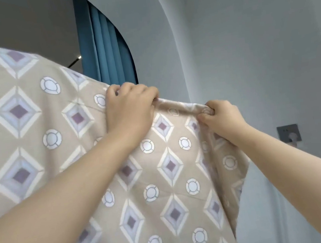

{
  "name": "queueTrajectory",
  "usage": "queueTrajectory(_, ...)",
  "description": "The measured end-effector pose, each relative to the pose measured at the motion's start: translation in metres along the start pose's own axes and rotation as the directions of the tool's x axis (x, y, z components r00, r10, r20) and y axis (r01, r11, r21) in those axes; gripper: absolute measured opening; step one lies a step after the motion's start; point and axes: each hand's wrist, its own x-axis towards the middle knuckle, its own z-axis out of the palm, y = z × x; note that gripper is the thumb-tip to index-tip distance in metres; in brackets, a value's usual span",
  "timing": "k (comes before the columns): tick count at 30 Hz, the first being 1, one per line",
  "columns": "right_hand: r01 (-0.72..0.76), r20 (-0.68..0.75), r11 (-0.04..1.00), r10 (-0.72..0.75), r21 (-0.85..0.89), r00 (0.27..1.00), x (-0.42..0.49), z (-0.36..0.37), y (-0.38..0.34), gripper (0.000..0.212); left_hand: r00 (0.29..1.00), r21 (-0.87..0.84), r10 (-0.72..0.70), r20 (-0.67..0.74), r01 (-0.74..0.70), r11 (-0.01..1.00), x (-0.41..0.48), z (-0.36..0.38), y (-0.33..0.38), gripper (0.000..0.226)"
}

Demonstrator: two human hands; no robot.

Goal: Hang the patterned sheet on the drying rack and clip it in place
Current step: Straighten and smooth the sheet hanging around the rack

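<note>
Plainly the hanging part of the job is well under way: the sheet [170, 182], beige with diamonds and rings, is draped high in front of the person and falls in a broad curtain below both hands, so I judge it to be lying over a rack bar. The rack itself is hidden under the cloth and I cannot see any of it. The left hand [130, 109] is curled over the top fold, fingers closed round the cloth from above. Just to its right the fold is rolled into a tight ridge [180, 108] that runs straight to the right hand [222, 117]. That hand pinches the far end of the ridge between thumb and bent fingers, with the sheet's side edge hanging loose directly beneath it. To the left of the left hand the cloth rises up and away, spread fairly flat. What seems left is the smoothing of this bunched corner and the whole of the clipping: no clip shows near either hand, along the fold between them or anywhere else in view, and both hands are full of cloth, so one would have to let go to fetch one. Beyond the hands are a blue curtain [102, 46], a pale wall [248, 45] and, below the right hand, a wall socket [289, 133].
</note>
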Motion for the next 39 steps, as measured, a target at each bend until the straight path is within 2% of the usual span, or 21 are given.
queueTrajectory(2,-0.05,0.102,0.999,0.048,0.01,0.994,-0.013,0.016,-0.001,0.012,0.995,0.049,0.032,-0.098,-0.027,0.998,-0.027,-0.004,-0.004,0.018)
queueTrajectory(3,-0.052,0.109,0.999,0.052,-0.009,0.993,-0.02,0.023,-0.002,0.01,0.99,0.06,0.029,-0.136,-0.021,0.998,-0.041,-0.008,-0.006,0.019)
queueTrajectory(5,-0.012,-0.022,1.0,0.012,0.011,1.0,-0.04,0.038,-0.006,0.016,0.98,0.069,-0.008,-0.201,0.022,0.997,-0.073,-0.016,-0.012,0.017)
queueTrajectory(7,0.047,-0.235,0.968,0.013,0.246,0.972,-0.068,0.049,-0.017,0.016,0.959,-0.021,-0.108,-0.261,0.106,0.994,-0.107,-0.026,-0.016,0.015)
queueTrajectory(8,0.068,-0.255,0.917,0.038,0.393,0.966,-0.082,0.055,-0.023,0.021,0.945,-0.094,-0.17,-0.28,0.149,0.984,-0.122,-0.029,-0.017,0.016)
queueTrajectory(9,0.044,-0.175,0.847,0.059,0.53,0.983,-0.097,0.063,-0.031,0.025,0.934,-0.155,-0.229,-0.273,0.192,0.969,-0.137,-0.032,-0.016,0.019)
queueTrajectory(11,-0.085,0.124,0.761,0.005,0.643,0.992,-0.124,0.086,-0.04,0.023,0.93,-0.229,-0.318,-0.184,0.274,0.934,-0.162,-0.034,-0.012,0.029)
queueTrajectory(13,-0.195,0.385,0.756,-0.081,0.625,0.919,-0.148,0.106,-0.044,0.015,0.919,-0.3,-0.391,-0.043,0.362,0.883,-0.181,-0.035,-0.005,0.039)
queueTrajectory(14,-0.272,0.479,0.729,-0.086,0.628,0.874,-0.157,0.115,-0.045,0.02,0.904,-0.331,-0.426,0.027,0.41,0.85,-0.189,-0.036,-0.003,0.044)
queueTrajectory(16,-0.479,0.623,0.588,-0.055,0.652,0.78,-0.167,0.126,-0.046,0.032,0.856,-0.382,-0.499,0.136,0.51,0.77,-0.198,-0.04,0.001,0.049)
queueTrajectory(19,-0.727,0.77,0.313,-0.022,0.611,0.638,-0.173,0.133,-0.049,0.044,0.759,-0.375,-0.595,0.264,0.649,0.662,-0.202,-0.045,0.006,0.051)
queueTrajectory(22,-0.838,0.847,0.124,-0.051,0.532,0.53,-0.186,0.133,-0.055,0.051,0.717,-0.328,-0.611,0.336,0.697,0.637,-0.206,-0.05,0.011,0.047)
queueTrajectory(25,-0.858,0.858,0.016,-0.042,0.513,0.512,-0.202,0.131,-0.067,0.049,0.685,-0.33,-0.614,0.392,0.727,0.602,-0.209,-0.056,0.01,0.032)
queueTrajectory(29,-0.883,0.878,-0.032,-0.09,0.469,0.47,-0.218,0.129,-0.09,0.047,0.669,-0.356,-0.616,0.415,0.743,0.567,-0.213,-0.072,-0.003,0.028)
queueTrajectory(34,-0.861,0.852,-0.12,-0.13,0.495,0.508,-0.24,0.121,-0.123,0.046,0.692,-0.39,-0.598,0.404,0.722,0.572,-0.221,-0.101,-0.02,0.028)
queueTrajectory(39,-0.864,0.855,-0.091,-0.127,0.495,0.503,-0.259,0.117,-0.147,0.044,0.693,-0.378,-0.611,0.382,0.721,0.581,-0.228,-0.127,-0.033,0.028)
